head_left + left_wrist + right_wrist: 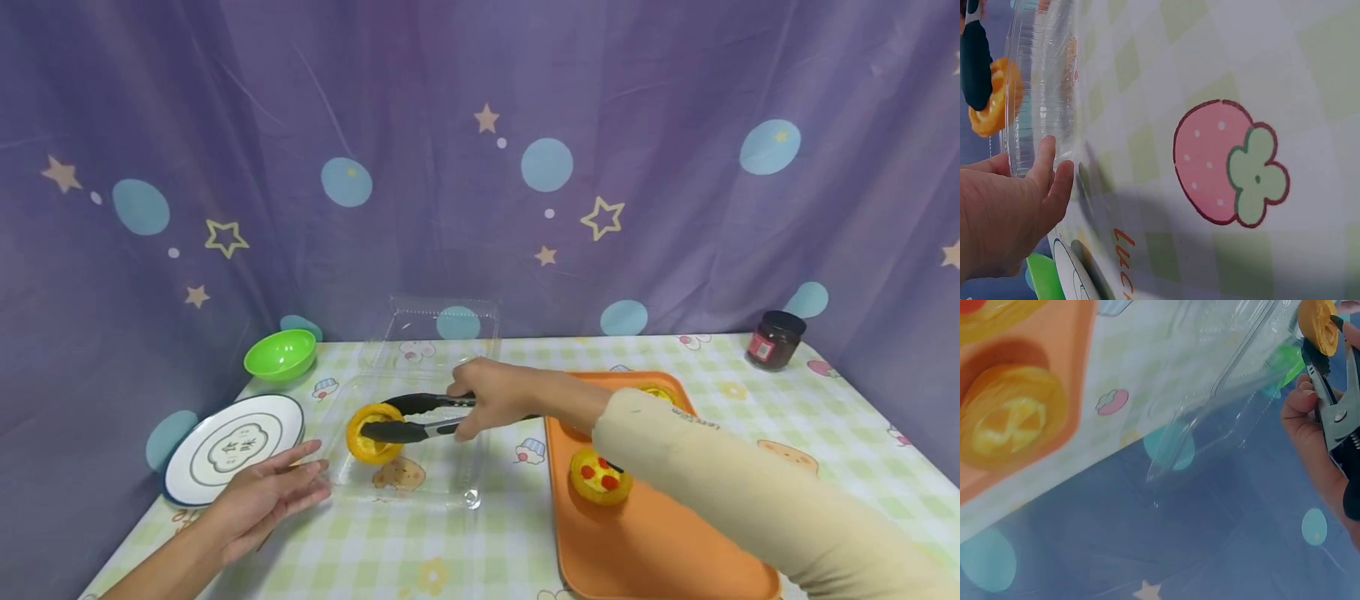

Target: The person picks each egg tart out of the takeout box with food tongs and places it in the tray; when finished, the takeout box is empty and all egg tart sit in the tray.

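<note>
My right hand (491, 396) grips a pair of black-tipped tongs (442, 427). The tongs pinch a yellow egg tart (369, 447), tilted and held over the left part of a clear plastic box (442, 492) whose lid stands raised at the back. Fingers extended, my left hand (262, 500) is at the box's left side; in the left wrist view its fingertips (1047, 147) are right at the clear wall. On an orange tray (637, 550) to the right lies a tart with red pieces (600, 477). Another tart (1013, 419) shows on the tray in the right wrist view.
A white plate (281, 410) with a dark rim lies left of the box, beside my left hand. Behind it sits a green bowl (281, 357). A dark-lidded jar (775, 342) stands at the back right. My right sleeve (720, 475) crosses above the tray.
</note>
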Demonstrator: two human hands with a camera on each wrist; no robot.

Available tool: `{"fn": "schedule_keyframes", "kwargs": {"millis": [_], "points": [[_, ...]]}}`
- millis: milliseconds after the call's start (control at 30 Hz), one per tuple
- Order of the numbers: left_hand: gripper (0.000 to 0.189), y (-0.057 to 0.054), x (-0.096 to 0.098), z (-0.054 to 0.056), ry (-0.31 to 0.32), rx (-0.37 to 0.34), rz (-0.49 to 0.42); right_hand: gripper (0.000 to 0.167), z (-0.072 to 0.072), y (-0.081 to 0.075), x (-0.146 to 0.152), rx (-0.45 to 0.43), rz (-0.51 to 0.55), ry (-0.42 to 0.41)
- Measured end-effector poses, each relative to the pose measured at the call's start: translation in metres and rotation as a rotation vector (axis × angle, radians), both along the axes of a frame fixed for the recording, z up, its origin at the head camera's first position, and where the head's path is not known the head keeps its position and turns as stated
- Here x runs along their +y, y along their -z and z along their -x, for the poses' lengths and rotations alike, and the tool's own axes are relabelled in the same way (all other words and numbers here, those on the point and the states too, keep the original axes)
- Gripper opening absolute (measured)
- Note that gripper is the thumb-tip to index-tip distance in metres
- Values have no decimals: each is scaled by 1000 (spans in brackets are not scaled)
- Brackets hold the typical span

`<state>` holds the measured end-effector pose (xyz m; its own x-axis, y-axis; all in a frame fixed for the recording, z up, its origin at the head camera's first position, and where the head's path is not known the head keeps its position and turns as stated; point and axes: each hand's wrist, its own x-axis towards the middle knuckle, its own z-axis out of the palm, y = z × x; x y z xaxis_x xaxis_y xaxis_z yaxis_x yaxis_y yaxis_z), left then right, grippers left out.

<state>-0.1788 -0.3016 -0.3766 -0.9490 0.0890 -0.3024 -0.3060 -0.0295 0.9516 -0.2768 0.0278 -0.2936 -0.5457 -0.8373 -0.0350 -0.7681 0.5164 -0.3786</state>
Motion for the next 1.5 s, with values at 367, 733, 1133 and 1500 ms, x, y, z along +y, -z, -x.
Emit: {"fn": "schedule_keyframes", "kwargs": {"millis": [367,733,1133,1500], "points": [[71,3,-1,-1,-12,7,-1,61,-11,-20,52,-14,73,52],[72,1,-2,-1,-11,10,6,63,-24,-27,114,44,137,150],[72,1,-1,-1,-24,5,6,62,-48,-15,184,87,179,227],[71,-1,1,-1,-27,-1,15,54,-79,-2,244,104,216,309]]}}
